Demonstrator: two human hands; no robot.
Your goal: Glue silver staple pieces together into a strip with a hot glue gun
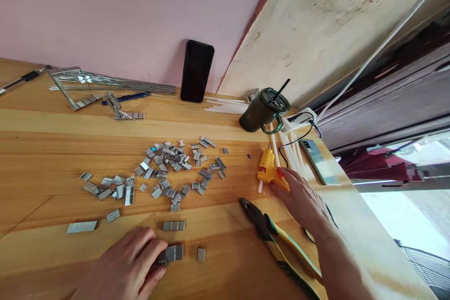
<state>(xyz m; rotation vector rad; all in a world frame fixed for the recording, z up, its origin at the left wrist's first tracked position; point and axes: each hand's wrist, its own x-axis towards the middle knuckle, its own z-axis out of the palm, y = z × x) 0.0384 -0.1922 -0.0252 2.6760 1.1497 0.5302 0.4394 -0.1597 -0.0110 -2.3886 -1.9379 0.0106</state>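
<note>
My left hand pinches the left end of a short strip of grey metal pieces lying on the table. A similar metal strip lies just beyond it, and a single small metal piece sits to its right. My right hand has its fingers closed around the handle of a yellow hot glue gun. The gun's nozzle points away from me, and a white glue stick pokes out of its near end. Between my hands rest pliers with green and yellow handles.
Loose metal pieces are scattered mid-table. Behind them are wire rods, a small metal frame, a blue pen-like tool and an upright phone. A dark mug, power strip and second phone stand or lie at right.
</note>
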